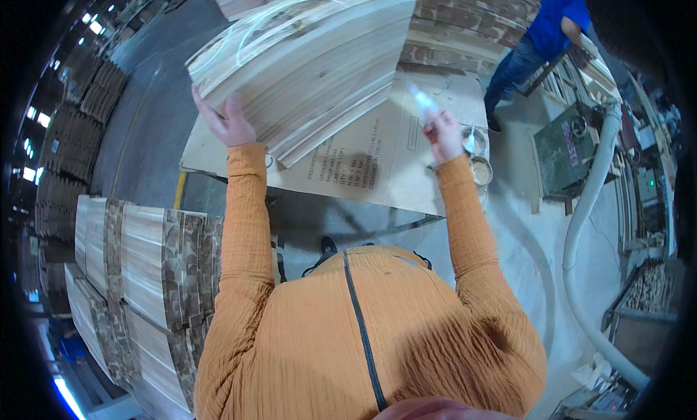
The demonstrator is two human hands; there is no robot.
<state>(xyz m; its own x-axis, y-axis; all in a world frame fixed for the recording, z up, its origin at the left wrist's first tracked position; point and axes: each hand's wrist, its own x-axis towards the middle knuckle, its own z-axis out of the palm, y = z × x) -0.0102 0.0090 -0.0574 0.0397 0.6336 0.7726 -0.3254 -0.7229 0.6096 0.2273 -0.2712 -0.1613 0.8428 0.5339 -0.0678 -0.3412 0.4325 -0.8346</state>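
Note:
A pale wooden panel (312,64) of joined strips lies tilted above a flat cardboard sheet (385,169). My left hand (231,122) grips the panel's near left corner, thumb on top and fingers at the edge. To the right of the panel, my right hand (443,135) is closed round a slim whitish-blue tool (422,100). Motion blurs that tool, so its kind cannot be made out. Two small round containers (480,171) stand beside my right wrist, at the cardboard's right edge.
Stacked wooden panels (149,267) rise at the lower left, and more wood (457,28) lies behind the cardboard. A person in blue (541,39) stands at the far right, near a green machine (566,155). A thick grey hose (581,246) curves down the right side.

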